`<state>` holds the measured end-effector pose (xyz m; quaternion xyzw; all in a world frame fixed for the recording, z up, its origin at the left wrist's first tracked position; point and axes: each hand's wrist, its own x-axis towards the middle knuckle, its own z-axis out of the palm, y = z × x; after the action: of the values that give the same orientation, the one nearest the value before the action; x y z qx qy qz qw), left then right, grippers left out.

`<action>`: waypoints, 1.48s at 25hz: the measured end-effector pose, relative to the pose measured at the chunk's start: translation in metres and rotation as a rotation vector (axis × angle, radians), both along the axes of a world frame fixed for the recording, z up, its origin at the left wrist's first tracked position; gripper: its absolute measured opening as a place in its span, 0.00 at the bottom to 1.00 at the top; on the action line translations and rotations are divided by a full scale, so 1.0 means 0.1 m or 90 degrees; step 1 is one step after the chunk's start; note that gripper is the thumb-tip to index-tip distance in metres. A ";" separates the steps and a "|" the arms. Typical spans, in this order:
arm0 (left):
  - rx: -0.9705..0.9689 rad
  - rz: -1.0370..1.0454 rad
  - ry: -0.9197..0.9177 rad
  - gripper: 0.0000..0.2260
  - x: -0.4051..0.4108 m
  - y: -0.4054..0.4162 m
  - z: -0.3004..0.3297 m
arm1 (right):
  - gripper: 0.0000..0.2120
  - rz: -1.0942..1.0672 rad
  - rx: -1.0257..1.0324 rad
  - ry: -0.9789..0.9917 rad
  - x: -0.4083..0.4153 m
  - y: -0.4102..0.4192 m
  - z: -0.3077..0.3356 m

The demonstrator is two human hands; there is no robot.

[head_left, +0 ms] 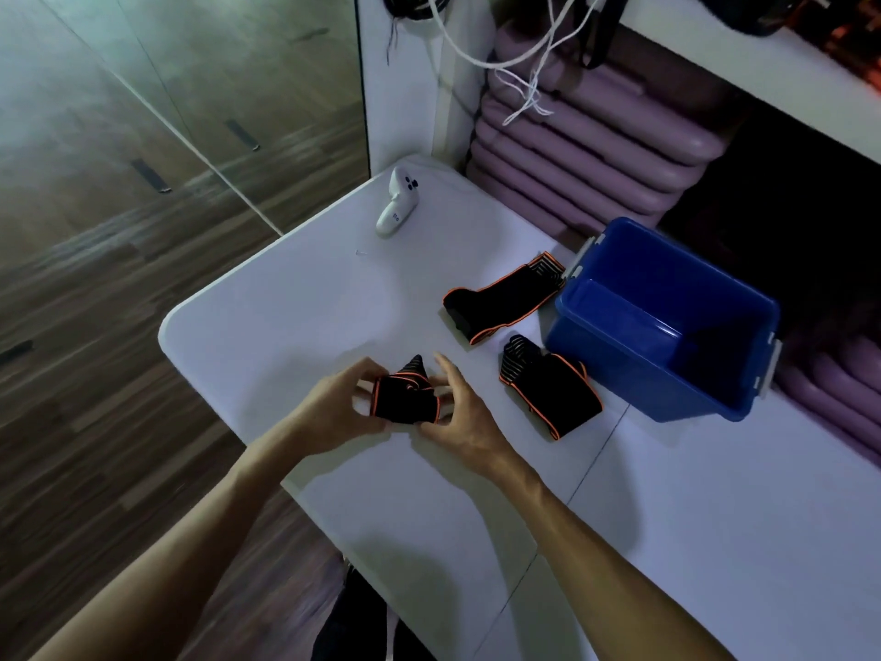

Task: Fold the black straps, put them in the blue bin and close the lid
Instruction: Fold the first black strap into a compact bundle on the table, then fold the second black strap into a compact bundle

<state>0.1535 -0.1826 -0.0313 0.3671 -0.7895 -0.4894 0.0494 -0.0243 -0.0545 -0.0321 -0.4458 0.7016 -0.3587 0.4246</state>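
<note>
A black strap with orange edging (406, 397), folded into a small bundle, sits just above the white table (295, 298), held between both hands. My left hand (333, 410) grips its left side and my right hand (457, 412) pinches its right side. A second black strap (505, 298) lies flat farther back, and a third (553, 395) lies to the right. Both rest beside the open blue bin (619, 369), which looks empty. No lid is in view.
A white hand controller (396, 202) lies at the table's far end. Stacked purple mats (586, 150) fill the shelf behind the bin, with white cords (529, 88) hanging over them. Wooden floor lies to the left of the table edge.
</note>
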 end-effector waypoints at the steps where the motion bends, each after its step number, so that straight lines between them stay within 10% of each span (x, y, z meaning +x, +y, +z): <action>1: -0.032 -0.017 0.016 0.25 -0.11 0.11 0.02 | 0.40 -0.033 -0.017 0.002 -0.05 0.12 0.00; 5: -0.272 -0.146 0.092 0.29 -0.70 0.63 0.07 | 0.29 -0.213 -0.077 0.064 -0.36 0.82 0.01; 17: -0.464 -0.402 0.093 0.29 -2.33 1.57 -0.05 | 0.32 -0.492 -0.059 0.101 -1.18 1.96 -0.02; 37: -0.591 -0.271 -0.008 0.21 -2.08 1.11 -0.28 | 0.24 -0.496 -0.101 0.135 -1.24 1.85 -0.17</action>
<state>-0.0548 -0.0717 -0.0590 0.1407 -0.9812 -0.0838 0.1019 -0.1485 0.1310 -0.0494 -0.2128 0.8282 -0.4973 0.1467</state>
